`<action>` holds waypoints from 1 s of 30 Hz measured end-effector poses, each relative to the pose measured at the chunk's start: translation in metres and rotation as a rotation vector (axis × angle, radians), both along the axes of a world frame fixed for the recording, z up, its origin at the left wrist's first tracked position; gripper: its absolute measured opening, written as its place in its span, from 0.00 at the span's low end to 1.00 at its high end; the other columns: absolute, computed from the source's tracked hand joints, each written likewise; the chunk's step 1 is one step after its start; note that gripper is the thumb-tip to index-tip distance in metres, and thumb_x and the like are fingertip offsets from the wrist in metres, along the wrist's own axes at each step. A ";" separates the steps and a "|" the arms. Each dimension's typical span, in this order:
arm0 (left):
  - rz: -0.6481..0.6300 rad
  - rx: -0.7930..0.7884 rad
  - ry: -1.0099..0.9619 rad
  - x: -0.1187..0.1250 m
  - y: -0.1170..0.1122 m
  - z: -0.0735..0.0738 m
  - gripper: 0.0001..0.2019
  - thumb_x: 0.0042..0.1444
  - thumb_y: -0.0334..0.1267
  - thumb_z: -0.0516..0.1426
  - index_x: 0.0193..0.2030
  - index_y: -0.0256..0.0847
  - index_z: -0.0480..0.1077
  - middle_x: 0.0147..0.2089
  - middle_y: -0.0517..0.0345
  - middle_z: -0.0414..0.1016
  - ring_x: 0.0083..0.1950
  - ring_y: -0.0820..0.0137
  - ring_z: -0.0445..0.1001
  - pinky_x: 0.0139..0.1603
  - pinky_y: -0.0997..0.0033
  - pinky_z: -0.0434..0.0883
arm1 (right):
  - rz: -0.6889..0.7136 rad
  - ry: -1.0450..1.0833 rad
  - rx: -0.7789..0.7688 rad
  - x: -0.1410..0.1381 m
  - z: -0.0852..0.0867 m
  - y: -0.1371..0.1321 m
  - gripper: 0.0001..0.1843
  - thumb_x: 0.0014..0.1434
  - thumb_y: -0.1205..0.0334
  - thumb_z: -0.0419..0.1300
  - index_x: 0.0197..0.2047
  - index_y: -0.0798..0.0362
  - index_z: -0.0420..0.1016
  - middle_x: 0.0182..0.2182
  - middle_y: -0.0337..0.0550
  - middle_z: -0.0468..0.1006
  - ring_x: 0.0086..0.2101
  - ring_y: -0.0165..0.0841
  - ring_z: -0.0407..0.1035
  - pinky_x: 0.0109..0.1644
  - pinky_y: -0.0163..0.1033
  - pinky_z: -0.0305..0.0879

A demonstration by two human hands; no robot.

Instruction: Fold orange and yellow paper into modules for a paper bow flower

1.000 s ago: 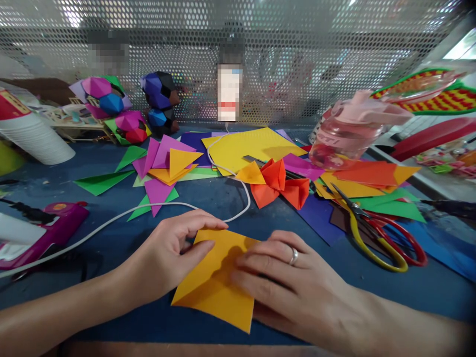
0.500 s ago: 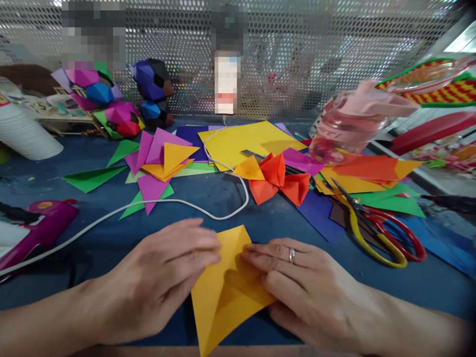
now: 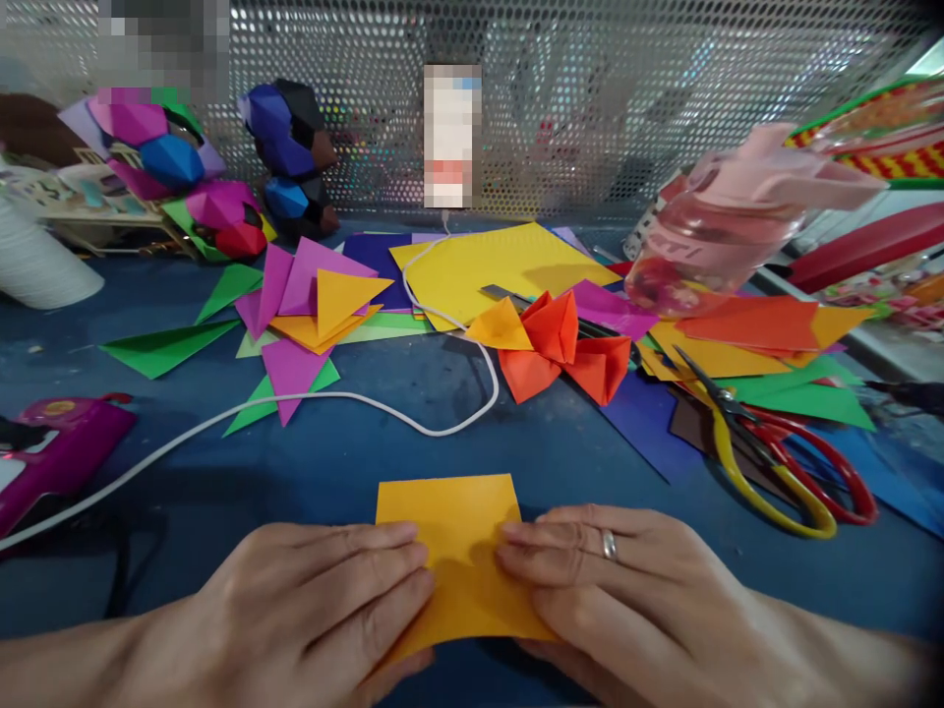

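A square of orange-yellow paper (image 3: 451,519) lies on the blue table (image 3: 560,462) right in front of me. My left hand (image 3: 317,602) covers its lower left part, fingers together on top and the thumb under the near edge. My right hand (image 3: 618,588), with a ring on one finger, holds the lower right part the same way. The fingertips of both hands nearly meet over the middle of the sheet. The far half of the paper shows flat and uncovered.
A white cable (image 3: 413,418) loops across the table just beyond the paper. Scissors with red and yellow handles (image 3: 782,460) lie at the right on coloured sheets. Folded orange pieces (image 3: 564,349), purple and green triangles (image 3: 295,324), a pink bottle (image 3: 727,231) and a magenta glue gun (image 3: 55,457) surround me.
The paper has turned from a diamond with a raised point to a flat square facing me. Both hands have slid down to its near edge and come closer together.
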State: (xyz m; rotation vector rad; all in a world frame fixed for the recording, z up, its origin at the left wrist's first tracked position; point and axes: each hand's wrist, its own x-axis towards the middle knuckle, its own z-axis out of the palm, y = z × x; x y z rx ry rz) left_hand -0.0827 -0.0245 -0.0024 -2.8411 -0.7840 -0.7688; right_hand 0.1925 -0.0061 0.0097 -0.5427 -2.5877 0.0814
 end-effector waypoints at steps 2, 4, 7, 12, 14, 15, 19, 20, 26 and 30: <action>-0.001 -0.004 -0.044 0.000 -0.003 -0.004 0.08 0.67 0.37 0.55 0.47 0.41 0.74 0.45 0.65 0.84 0.45 0.76 0.82 0.56 0.81 0.75 | -0.061 0.073 -0.028 -0.002 0.001 -0.007 0.14 0.70 0.64 0.54 0.32 0.51 0.74 0.38 0.40 0.85 0.43 0.27 0.78 0.55 0.29 0.71; 0.010 -0.049 -0.103 0.000 -0.008 -0.008 0.08 0.66 0.36 0.55 0.49 0.43 0.74 0.44 0.64 0.84 0.44 0.73 0.83 0.53 0.79 0.77 | -0.111 0.142 -0.086 -0.002 0.000 -0.011 0.09 0.69 0.63 0.57 0.34 0.51 0.73 0.34 0.40 0.84 0.40 0.29 0.79 0.51 0.31 0.74; 0.105 -0.194 -0.188 0.001 -0.012 -0.013 0.10 0.67 0.37 0.54 0.53 0.47 0.71 0.43 0.62 0.84 0.42 0.70 0.83 0.45 0.76 0.80 | -0.100 0.146 -0.239 -0.003 0.000 -0.008 0.05 0.67 0.62 0.58 0.37 0.51 0.71 0.29 0.38 0.81 0.32 0.30 0.77 0.42 0.35 0.74; 0.209 -0.405 -0.260 0.001 -0.007 -0.011 0.15 0.63 0.39 0.57 0.56 0.49 0.66 0.38 0.65 0.84 0.27 0.72 0.81 0.27 0.80 0.77 | -0.270 0.155 -0.544 -0.012 0.002 0.007 0.08 0.67 0.61 0.58 0.33 0.50 0.69 0.25 0.33 0.75 0.26 0.27 0.68 0.31 0.35 0.65; 0.309 -0.410 -0.311 0.003 -0.002 -0.009 0.16 0.61 0.38 0.58 0.56 0.52 0.66 0.34 0.69 0.83 0.23 0.73 0.79 0.25 0.79 0.76 | -0.318 0.151 -0.605 -0.015 0.001 0.011 0.10 0.66 0.61 0.57 0.31 0.50 0.69 0.24 0.33 0.73 0.25 0.27 0.66 0.31 0.35 0.63; 0.350 -0.432 -0.341 0.004 0.001 -0.008 0.17 0.61 0.37 0.58 0.56 0.53 0.65 0.32 0.71 0.81 0.21 0.73 0.77 0.26 0.79 0.77 | -0.337 0.144 -0.613 -0.016 0.000 0.012 0.10 0.66 0.61 0.57 0.31 0.50 0.69 0.24 0.33 0.73 0.25 0.28 0.66 0.31 0.35 0.62; 0.304 -0.534 -0.396 0.010 0.009 -0.003 0.16 0.59 0.32 0.57 0.52 0.54 0.66 0.29 0.72 0.77 0.21 0.76 0.75 0.25 0.82 0.75 | -0.394 0.109 -0.548 -0.018 -0.004 0.014 0.07 0.64 0.62 0.59 0.33 0.50 0.70 0.23 0.33 0.72 0.24 0.29 0.66 0.32 0.37 0.59; 0.280 -0.520 -0.390 0.011 0.010 -0.003 0.14 0.59 0.30 0.56 0.49 0.53 0.67 0.29 0.71 0.77 0.22 0.77 0.74 0.24 0.83 0.73 | -0.397 0.095 -0.524 -0.018 -0.005 0.015 0.05 0.64 0.62 0.60 0.34 0.50 0.71 0.22 0.33 0.72 0.24 0.30 0.67 0.32 0.38 0.59; 0.297 -0.238 -0.180 0.010 0.011 -0.009 0.13 0.61 0.28 0.52 0.44 0.49 0.72 0.29 0.63 0.71 0.26 0.74 0.72 0.23 0.77 0.70 | -0.400 0.045 -0.435 -0.019 -0.011 0.015 0.02 0.63 0.63 0.60 0.37 0.50 0.72 0.24 0.33 0.75 0.27 0.31 0.69 0.36 0.40 0.57; 0.336 -0.157 -0.044 0.007 0.008 -0.015 0.15 0.61 0.29 0.52 0.48 0.49 0.74 0.27 0.62 0.68 0.24 0.71 0.68 0.21 0.73 0.68 | -0.426 0.032 -0.416 -0.017 -0.014 0.012 0.02 0.63 0.64 0.60 0.36 0.50 0.72 0.23 0.33 0.75 0.26 0.32 0.68 0.36 0.41 0.57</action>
